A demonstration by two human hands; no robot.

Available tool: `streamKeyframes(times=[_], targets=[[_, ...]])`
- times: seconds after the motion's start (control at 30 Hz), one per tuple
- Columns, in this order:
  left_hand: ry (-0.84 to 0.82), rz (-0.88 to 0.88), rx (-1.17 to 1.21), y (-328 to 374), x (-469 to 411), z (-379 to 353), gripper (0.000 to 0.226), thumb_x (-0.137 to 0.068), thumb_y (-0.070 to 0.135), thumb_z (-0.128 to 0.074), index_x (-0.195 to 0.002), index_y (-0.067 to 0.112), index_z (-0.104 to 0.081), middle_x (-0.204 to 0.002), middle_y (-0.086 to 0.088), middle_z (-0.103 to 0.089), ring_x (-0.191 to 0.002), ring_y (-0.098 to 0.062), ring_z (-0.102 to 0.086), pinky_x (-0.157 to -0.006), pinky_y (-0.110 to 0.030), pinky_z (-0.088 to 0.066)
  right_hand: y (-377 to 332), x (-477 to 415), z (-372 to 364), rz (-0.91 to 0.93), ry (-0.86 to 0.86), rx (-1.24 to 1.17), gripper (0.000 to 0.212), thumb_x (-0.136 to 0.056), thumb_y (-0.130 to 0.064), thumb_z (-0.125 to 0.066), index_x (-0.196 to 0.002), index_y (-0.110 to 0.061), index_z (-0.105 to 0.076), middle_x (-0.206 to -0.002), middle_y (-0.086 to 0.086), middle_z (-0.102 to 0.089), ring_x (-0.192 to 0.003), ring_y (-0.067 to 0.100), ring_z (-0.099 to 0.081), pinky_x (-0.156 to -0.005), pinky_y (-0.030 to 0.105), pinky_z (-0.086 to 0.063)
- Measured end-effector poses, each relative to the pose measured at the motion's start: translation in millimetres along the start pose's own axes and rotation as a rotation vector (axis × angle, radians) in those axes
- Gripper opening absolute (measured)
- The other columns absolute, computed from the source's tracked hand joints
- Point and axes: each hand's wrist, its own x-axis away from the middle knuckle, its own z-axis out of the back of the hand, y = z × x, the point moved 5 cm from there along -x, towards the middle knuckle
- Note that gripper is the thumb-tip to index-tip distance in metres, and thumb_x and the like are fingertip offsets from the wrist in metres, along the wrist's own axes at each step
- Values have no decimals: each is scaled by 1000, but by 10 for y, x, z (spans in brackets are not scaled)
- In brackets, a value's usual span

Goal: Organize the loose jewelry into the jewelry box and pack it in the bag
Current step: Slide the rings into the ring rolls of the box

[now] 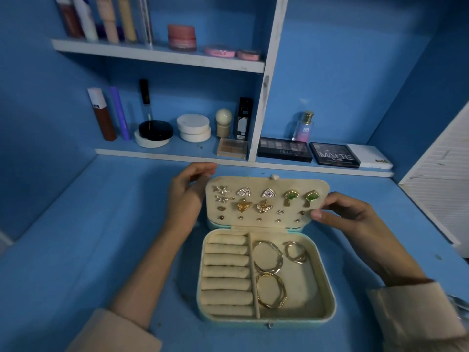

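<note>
A pale green jewelry box (327,295) with cream lining lies open on the blue table. Its raised lid (269,182) carries several earrings (267,193), some gold, some green. Gold hoops and bangles (270,290) lie in the right tray compartment, beside cream ring rolls (225,273) on the left. My left hand (186,196) holds the lid's left edge, fingers curled over its top corner. My right hand (342,214) pinches the lid's right edge with thumb and fingers. No bag is in view.
White shelves (157,55) at the back hold cosmetics: tubes, jars, compacts, a perfume bottle (303,125) and eyeshadow palettes (284,149). A white slatted panel (441,179) stands at the right. Blue walls close in on both sides.
</note>
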Motion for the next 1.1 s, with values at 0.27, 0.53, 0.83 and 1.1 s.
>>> streamKeyframes(times=[0.27, 0.53, 0.83, 1.1], targets=[[51, -46, 51, 97, 8, 14, 33, -93, -4, -43, -91, 21, -65, -88, 7, -67, -81, 0, -61, -71, -19, -47, 61, -53, -21, 9, 129, 15, 58, -50, -60, -81, -80, -12, -69, -83, 3, -70, -85, 13, -63, -85, 25, -50], [32, -44, 68, 65, 14, 11, 25, -94, 11, -46, -93, 21, -69, -92, 2, -71, -85, -14, -61, -70, -29, -45, 109, -55, -77, -60, 191, 75, 46, -63, -55, -76, -84, -15, -70, -90, 6, -70, -94, 24, -62, -97, 49, -45], [16, 11, -28, 28, 12, -14, 20, -91, 9, -58, -97, 25, -68, -97, 6, -70, -92, -5, -61, -77, -15, -46, 151, -73, -87, -85, 217, 134, 18, -78, -20, -68, -89, -6, -70, -89, 9, -71, -95, 32, -61, -91, 44, -47], [-19, 89, -9, 63, 36, -64, 22, -84, 9, -68, -103, 21, -68, -92, 4, -69, -76, 5, -61, -66, -8, -46, 148, -76, -77, -56, 232, 106, 9, -79, -13, -69, -86, -7, -70, -86, 5, -71, -87, 23, -62, -83, 31, -48]])
